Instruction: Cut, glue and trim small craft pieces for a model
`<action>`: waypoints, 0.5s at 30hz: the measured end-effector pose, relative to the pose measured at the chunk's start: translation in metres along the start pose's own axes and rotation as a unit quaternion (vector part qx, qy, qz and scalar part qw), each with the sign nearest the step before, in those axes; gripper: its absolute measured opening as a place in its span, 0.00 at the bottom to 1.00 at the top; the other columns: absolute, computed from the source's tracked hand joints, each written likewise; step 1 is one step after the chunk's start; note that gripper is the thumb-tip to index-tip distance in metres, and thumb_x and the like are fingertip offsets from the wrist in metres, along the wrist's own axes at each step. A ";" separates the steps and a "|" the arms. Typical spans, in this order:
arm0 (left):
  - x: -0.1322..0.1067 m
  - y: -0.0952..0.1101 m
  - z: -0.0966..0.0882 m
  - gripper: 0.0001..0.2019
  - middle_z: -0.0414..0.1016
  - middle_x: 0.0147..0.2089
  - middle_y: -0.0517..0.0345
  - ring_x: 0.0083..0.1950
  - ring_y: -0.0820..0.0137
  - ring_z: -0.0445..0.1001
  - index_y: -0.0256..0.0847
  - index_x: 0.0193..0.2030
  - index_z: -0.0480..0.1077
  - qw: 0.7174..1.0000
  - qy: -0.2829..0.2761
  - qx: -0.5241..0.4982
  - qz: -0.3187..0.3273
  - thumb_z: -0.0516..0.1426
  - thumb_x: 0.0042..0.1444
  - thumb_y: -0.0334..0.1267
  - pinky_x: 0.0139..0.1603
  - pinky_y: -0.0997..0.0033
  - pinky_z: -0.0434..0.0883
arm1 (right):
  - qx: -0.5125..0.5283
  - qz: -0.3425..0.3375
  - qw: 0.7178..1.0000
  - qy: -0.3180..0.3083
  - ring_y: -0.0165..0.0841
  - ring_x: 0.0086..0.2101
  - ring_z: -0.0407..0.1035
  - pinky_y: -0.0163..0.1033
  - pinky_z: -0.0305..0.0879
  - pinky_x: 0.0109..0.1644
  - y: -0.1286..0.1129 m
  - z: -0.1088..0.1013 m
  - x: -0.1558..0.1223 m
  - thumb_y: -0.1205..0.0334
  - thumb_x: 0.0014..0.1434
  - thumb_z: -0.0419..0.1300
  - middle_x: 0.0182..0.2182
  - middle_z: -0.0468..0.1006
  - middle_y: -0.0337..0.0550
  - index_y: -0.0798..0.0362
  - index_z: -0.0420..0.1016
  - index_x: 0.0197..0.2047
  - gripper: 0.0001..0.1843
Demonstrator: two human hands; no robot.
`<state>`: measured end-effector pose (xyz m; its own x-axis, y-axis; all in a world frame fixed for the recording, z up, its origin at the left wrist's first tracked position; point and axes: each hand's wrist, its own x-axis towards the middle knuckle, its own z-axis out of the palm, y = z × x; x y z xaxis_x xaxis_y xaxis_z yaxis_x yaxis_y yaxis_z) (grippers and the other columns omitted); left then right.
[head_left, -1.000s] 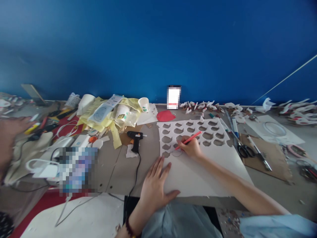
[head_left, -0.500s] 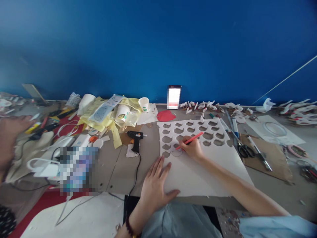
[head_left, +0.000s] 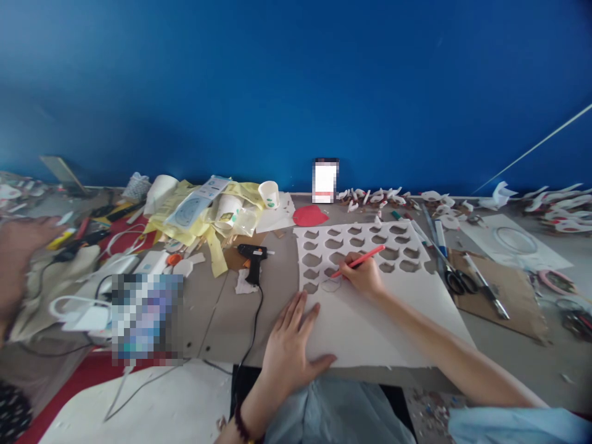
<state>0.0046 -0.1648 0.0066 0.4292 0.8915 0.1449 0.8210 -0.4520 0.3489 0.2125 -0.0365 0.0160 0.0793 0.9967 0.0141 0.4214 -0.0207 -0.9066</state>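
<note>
A large white sheet [head_left: 393, 308] with several rows of cut-out holes lies on the table in front of me. My right hand [head_left: 365, 275] is closed on a red pencil [head_left: 361, 261], whose tip touches the sheet by a drawn outline just below the holes. My left hand [head_left: 289, 348] lies flat with fingers spread on the sheet's near left corner.
A black glue gun [head_left: 252, 258] with its cord lies left of the sheet. Yellow papers and paper cups [head_left: 269, 193] are piled at the back left. Scissors [head_left: 456, 279] and pens lie to the right on brown cardboard [head_left: 509, 296]. Another person's hand [head_left: 18, 246] shows at far left.
My right hand and the pencil have shifted slightly to the right along the outline. My left hand has stayed flat on the sheet.
</note>
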 end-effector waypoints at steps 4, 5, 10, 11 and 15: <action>0.000 0.000 0.000 0.41 0.47 0.71 0.45 0.69 0.49 0.53 0.42 0.67 0.54 1.000 0.002 -0.003 -0.001 0.56 0.50 0.61 0.61 0.49 0.63 | -0.008 0.005 1.000 0.001 0.27 0.17 0.57 0.33 0.53 0.20 0.003 -0.005 0.003 0.55 0.47 0.58 0.12 0.65 0.35 0.51 0.61 0.16 0.15; 0.000 0.000 0.000 0.41 0.47 0.72 0.45 0.69 0.49 0.53 0.42 0.67 0.54 1.000 0.001 -0.003 -0.002 0.56 0.50 0.61 0.61 0.49 0.63 | -0.008 0.006 1.000 0.008 0.27 0.17 0.58 0.32 0.53 0.19 0.004 -0.007 0.004 0.55 0.47 0.58 0.12 0.65 0.35 0.51 0.61 0.16 0.15; 0.000 -0.001 0.001 0.42 0.46 0.72 0.45 0.69 0.50 0.52 0.43 0.68 0.53 1.000 0.001 -0.001 -0.001 0.56 0.50 0.61 0.62 0.50 0.62 | 0.000 0.019 0.999 0.042 0.28 0.16 0.61 0.32 0.52 0.18 0.010 -0.018 0.011 0.53 0.49 0.59 0.11 0.66 0.36 0.51 0.60 0.16 0.18; 0.000 -0.001 0.001 0.42 0.46 0.72 0.45 0.69 0.50 0.52 0.43 0.68 0.53 1.000 0.000 -0.001 -0.002 0.56 0.50 0.61 0.62 0.50 0.61 | 0.008 0.020 0.999 0.039 0.28 0.15 0.61 0.31 0.52 0.18 0.010 -0.020 0.012 0.53 0.49 0.59 0.11 0.66 0.36 0.51 0.60 0.16 0.18; 0.001 -0.001 0.001 0.42 0.45 0.72 0.46 0.69 0.49 0.52 0.43 0.68 0.53 1.000 -0.008 -0.008 -0.005 0.56 0.50 0.60 0.62 0.49 0.62 | 0.080 0.040 0.995 0.044 0.26 0.15 0.59 0.31 0.50 0.18 0.012 -0.022 0.015 0.52 0.52 0.59 0.10 0.64 0.35 0.52 0.61 0.16 0.19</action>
<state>0.0043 -0.1637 0.0056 0.4278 0.8949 0.1269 0.8189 -0.4432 0.3648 0.2390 -0.0237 0.0145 0.1888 0.9815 -0.0310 0.2627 -0.0809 -0.9615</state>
